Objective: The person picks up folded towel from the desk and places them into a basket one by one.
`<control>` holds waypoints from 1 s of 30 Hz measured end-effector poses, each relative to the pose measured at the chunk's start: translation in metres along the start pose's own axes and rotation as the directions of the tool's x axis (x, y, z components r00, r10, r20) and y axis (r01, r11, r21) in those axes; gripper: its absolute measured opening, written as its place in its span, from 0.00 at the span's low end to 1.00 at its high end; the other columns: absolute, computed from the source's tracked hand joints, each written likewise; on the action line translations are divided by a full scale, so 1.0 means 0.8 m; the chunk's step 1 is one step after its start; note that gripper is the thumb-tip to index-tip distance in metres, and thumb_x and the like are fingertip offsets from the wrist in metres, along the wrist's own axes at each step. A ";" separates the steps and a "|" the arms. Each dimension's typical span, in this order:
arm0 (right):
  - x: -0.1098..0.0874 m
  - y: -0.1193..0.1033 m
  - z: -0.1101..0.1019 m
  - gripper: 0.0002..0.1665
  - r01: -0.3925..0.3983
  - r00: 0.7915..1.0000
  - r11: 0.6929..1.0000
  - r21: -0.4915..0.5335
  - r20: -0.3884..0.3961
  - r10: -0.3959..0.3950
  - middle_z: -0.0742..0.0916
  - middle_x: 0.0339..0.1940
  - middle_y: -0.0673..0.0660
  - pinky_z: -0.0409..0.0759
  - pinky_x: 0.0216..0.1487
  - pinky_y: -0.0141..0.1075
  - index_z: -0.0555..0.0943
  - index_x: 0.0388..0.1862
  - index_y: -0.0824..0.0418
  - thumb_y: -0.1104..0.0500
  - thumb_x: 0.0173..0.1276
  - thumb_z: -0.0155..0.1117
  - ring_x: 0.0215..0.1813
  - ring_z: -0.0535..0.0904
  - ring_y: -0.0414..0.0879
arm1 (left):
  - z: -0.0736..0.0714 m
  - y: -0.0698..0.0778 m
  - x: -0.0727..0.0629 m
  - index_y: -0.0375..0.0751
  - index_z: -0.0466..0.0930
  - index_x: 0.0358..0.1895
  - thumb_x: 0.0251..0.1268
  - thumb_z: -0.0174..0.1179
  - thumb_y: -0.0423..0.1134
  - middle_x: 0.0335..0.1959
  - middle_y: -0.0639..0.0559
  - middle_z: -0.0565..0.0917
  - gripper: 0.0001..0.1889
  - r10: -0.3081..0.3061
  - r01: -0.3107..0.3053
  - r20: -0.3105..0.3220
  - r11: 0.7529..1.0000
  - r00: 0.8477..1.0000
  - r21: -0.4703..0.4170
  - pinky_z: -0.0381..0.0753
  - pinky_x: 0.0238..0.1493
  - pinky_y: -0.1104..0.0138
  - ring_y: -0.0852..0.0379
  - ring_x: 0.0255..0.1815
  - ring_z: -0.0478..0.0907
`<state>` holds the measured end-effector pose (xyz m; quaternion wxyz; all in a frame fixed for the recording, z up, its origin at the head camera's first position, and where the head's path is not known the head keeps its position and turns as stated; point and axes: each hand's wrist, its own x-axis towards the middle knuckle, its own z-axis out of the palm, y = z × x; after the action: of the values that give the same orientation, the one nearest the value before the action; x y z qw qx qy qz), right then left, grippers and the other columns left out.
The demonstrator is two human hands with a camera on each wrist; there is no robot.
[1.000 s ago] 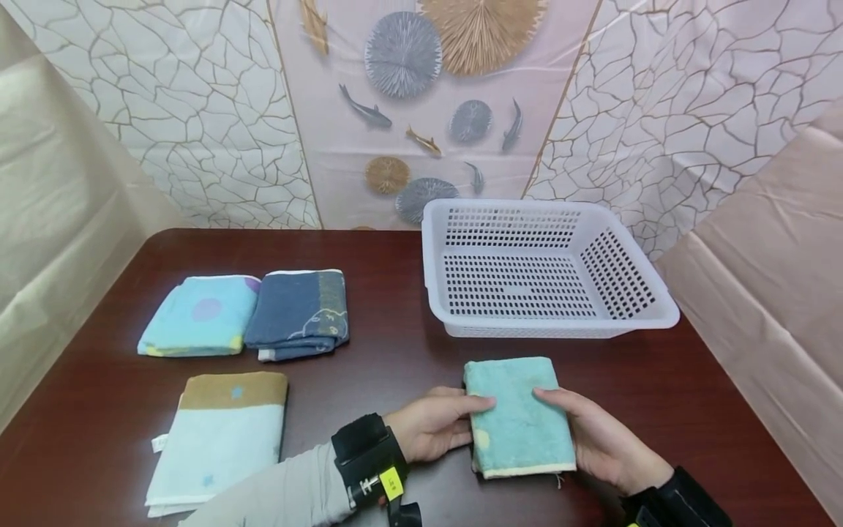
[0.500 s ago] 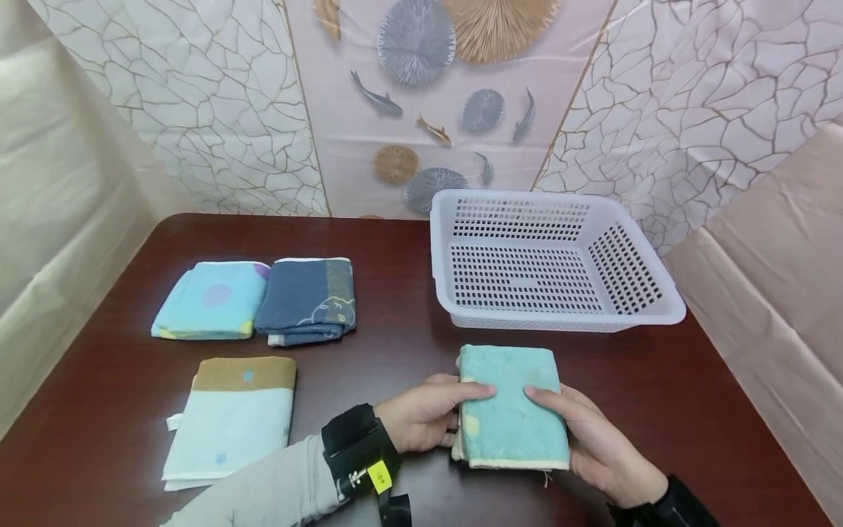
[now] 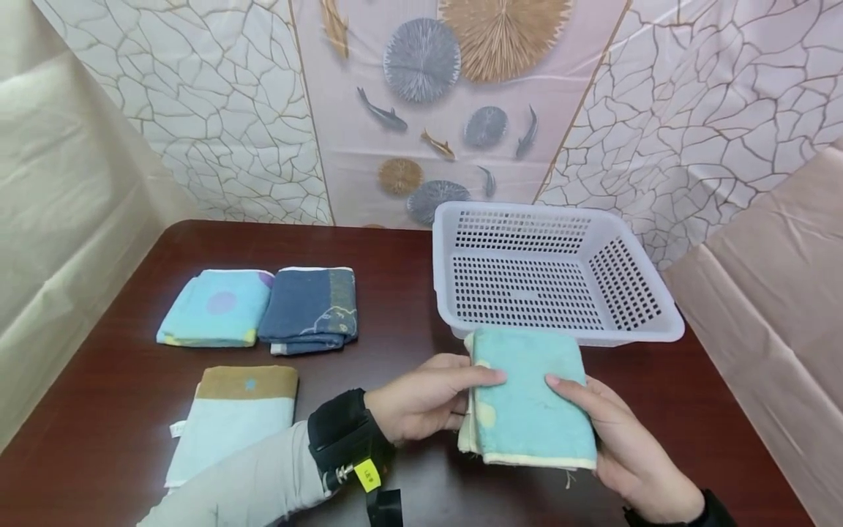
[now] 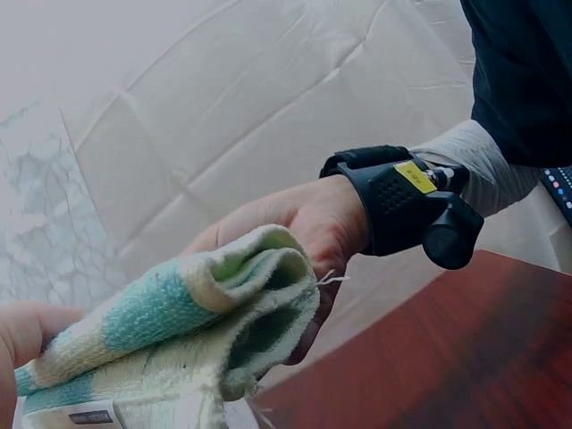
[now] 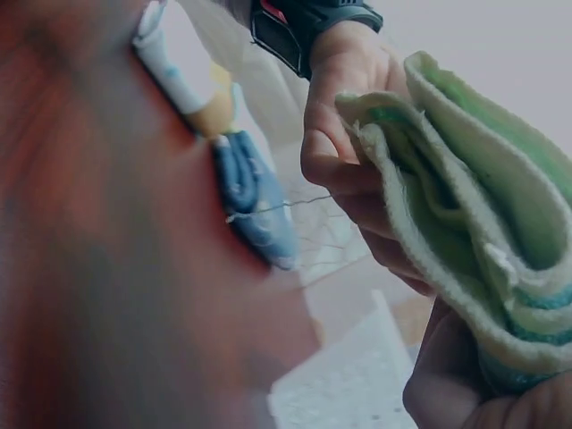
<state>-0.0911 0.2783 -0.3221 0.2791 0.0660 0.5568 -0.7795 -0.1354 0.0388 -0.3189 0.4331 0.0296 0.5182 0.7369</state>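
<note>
Both hands hold a folded mint-green towel with cream edges, raised off the table in front of the basket. My left hand grips its left side, thumb on top and fingers underneath. On the opposite side my right hand pinches it the same way, thumb lying on the upper face. The left wrist view shows the towel's layered folds and a small white label. Rolled layers of the towel also fill the right of the right wrist view. The fingers beneath the towel are mostly hidden in the head view.
A white perforated plastic basket stands at the back right of the dark red-brown table. At the left lie a folded light-blue towel, a navy towel beside it, and a white-and-brown towel nearer, partly behind the left forearm.
The mint-green towel has risen off the table toward the camera, its top edge now overlapping the basket's front. Both hands moved with it and kept their hold. The other towels stayed put.
</note>
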 end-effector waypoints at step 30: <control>0.024 -0.159 -0.038 0.26 0.118 0.992 0.991 0.068 -0.044 -0.115 0.87 0.49 0.53 0.86 0.46 0.38 0.54 0.69 0.50 0.52 0.79 0.51 0.49 0.87 0.45 | 0.052 0.149 0.077 0.35 0.77 0.59 0.71 0.60 0.40 0.56 0.42 0.84 0.18 0.172 -0.153 -0.099 0.973 0.980 0.172 0.83 0.48 0.63 0.57 0.39 0.81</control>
<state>-0.1782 0.3272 -0.2359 0.2195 0.0587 0.5376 -0.8120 -0.2256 0.1003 -0.2301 0.3372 0.0655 0.5963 0.7256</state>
